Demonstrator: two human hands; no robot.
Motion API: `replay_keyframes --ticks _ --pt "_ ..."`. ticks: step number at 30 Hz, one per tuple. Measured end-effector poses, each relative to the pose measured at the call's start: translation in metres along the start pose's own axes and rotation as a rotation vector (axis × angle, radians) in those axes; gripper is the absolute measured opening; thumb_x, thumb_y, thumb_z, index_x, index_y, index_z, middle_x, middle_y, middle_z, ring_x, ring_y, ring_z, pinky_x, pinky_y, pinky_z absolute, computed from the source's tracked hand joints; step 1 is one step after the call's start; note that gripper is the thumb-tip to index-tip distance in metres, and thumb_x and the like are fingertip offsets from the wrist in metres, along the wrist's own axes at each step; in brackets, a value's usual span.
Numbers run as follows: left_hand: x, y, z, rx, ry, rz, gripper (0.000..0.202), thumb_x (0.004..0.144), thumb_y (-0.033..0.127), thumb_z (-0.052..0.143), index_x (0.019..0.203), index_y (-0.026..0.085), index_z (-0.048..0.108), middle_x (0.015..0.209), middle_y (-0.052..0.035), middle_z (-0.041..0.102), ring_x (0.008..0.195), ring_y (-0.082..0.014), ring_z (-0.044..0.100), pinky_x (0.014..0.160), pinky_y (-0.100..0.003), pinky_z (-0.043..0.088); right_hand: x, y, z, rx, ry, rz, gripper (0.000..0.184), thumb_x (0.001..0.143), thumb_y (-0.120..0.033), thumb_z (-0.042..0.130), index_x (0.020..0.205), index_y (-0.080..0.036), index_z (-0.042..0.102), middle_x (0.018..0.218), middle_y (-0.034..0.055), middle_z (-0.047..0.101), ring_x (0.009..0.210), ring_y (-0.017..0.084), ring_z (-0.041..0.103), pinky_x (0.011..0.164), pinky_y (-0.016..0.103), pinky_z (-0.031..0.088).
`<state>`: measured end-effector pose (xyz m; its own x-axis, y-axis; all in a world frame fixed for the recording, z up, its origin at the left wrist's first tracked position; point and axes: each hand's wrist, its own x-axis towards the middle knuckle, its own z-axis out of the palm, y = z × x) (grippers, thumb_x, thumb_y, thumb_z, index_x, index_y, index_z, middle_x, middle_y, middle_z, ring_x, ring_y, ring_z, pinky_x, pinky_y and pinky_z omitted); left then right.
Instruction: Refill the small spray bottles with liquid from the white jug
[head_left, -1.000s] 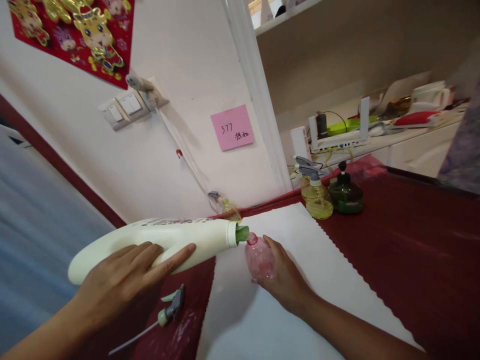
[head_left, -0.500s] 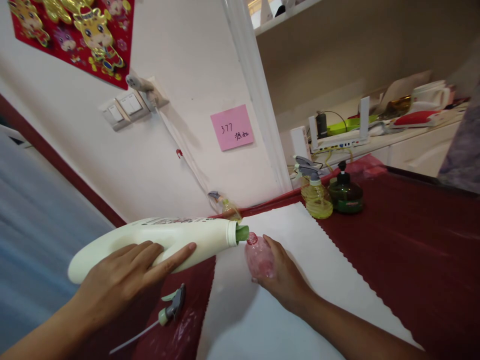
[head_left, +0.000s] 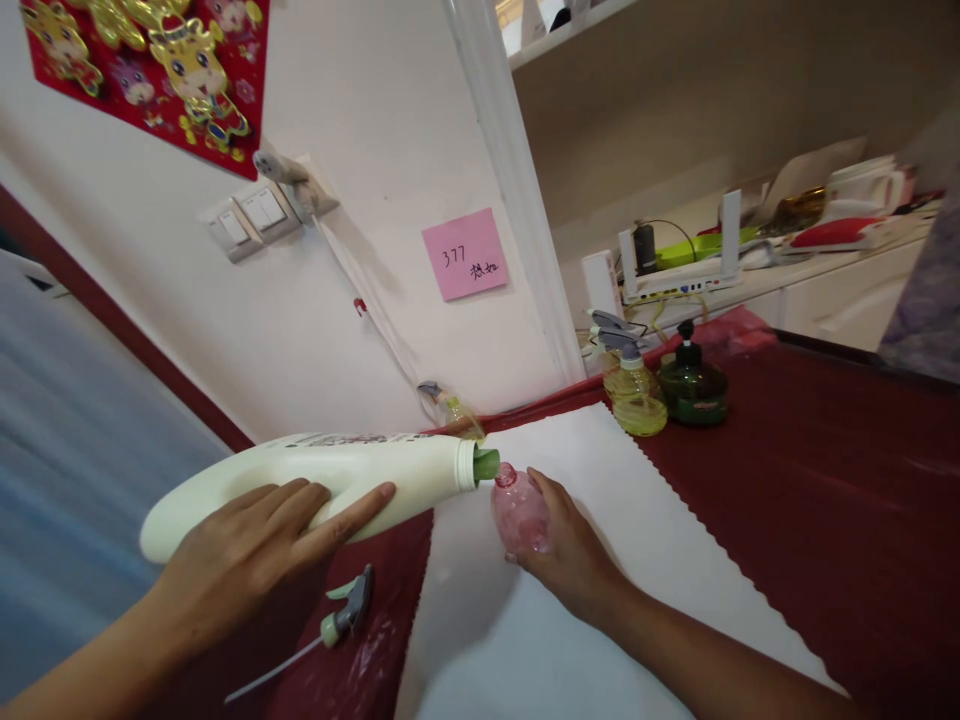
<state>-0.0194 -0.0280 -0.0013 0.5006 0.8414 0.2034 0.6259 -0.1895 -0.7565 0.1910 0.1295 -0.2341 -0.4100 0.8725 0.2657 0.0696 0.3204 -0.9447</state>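
My left hand (head_left: pixel 255 545) is closed around a large pale green detergent bottle (head_left: pixel 405 475), tipped nearly level with its neck to the right. Its green pour spout (head_left: pixel 487 463) meets or almost meets the mouth of a small pink see-through bottle (head_left: pixel 519 515). That bottle leans a little toward the spout, gripped from the right by my right hand (head_left: pixel 566 550). Whether liquid is flowing I cannot make out. Below the detergent bottle, a grey and pale green spray trigger head (head_left: pixel 346 608) with its long thin tube lies on the dark red cover.
Under my hands lies a white sheet (head_left: pixel 600 620) on the dark red table cover (head_left: pixel 810 480). Yellow spray bottles (head_left: pixel 639 400) and a dark green pump bottle (head_left: pixel 694 385) stand at the back right. Another yellow spray bottle (head_left: pixel 461 418) stands by the wall, near a cable.
Almost nothing differs. The detergent bottle has shifted very slightly right in view, and the pink bottle stays at its spout.
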Motion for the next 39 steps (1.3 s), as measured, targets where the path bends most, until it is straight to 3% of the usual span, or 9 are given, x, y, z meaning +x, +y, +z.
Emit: replay_keyframes --ticks 6,16,32,39 --pt "0.0011 0.0003 -0.0028 0.049 -0.012 0.019 0.056 0.097 0.014 0.047 0.15 0.03 0.034 0.076 0.0016 0.056 0.065 -0.0191 0.053 0.067 -0.034 0.042 0.0006 0.0023 0.0013 0.002 0.027 -0.013 0.095 0.064 -0.03 0.076 0.149 -0.026 0.035 0.153 0.0133 0.049 0.142 0.035 0.047 0.116 0.051 0.044" --pt "-0.0008 -0.0018 0.0011 -0.005 0.021 0.0 0.058 0.097 0.014 0.046 0.15 0.034 0.037 0.076 0.0017 0.056 0.065 -0.0192 0.051 0.068 -0.034 0.04 0.0011 0.0047 0.0031 -0.002 0.031 -0.029 0.094 0.064 -0.028 0.076 0.149 -0.021 0.035 0.155 0.0188 0.047 0.142 0.038 0.047 0.117 0.057 0.042" --pt "0.0 -0.0026 -0.0007 0.031 -0.015 0.021 0.061 0.095 0.011 0.045 0.151 0.033 0.032 0.076 0.002 0.059 0.065 -0.0185 0.053 0.068 -0.034 0.042 -0.0004 0.0039 0.0022 -0.008 0.026 -0.016 0.093 0.066 -0.028 0.075 0.149 -0.027 0.033 0.153 0.0134 0.048 0.143 0.034 0.046 0.117 0.053 0.041" --pt "0.0004 -0.0021 -0.001 0.002 0.009 0.019 0.058 0.096 0.013 0.045 0.151 0.032 0.037 0.076 0.0011 0.057 0.065 -0.0194 0.05 0.067 -0.035 0.04 0.0005 0.0012 0.0013 -0.007 0.029 -0.013 0.094 0.063 -0.029 0.076 0.148 -0.023 0.036 0.152 0.0162 0.05 0.142 0.037 0.047 0.116 0.053 0.044"
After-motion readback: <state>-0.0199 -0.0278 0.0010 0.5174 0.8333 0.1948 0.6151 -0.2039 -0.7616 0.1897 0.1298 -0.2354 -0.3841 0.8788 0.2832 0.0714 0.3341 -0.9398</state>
